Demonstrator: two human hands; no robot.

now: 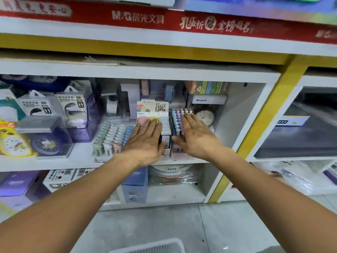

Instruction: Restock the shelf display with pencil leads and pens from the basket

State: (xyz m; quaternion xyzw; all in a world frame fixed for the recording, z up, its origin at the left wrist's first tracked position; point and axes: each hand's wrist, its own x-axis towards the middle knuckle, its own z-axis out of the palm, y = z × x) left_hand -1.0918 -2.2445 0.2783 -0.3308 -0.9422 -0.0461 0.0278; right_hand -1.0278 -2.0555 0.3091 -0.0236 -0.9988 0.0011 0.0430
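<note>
With both hands flat, fingers straight, left hand [145, 141] on lead box [165, 125], right hand [196, 136] on pens [177, 115] beside it: press evenly, square both to shelf [182, 162] edge.

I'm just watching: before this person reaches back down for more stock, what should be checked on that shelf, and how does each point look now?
1. Left hand free: ok, flat on the pencil lead box.
2. Right hand free: ok, fingers straight over the pastel pens.
3. Lead box upright: ok.
4. Pens standing in rows: ok.
5. Basket within reach: ok, on the floor below.
6. Stock left in basket: cannot tell.
</note>
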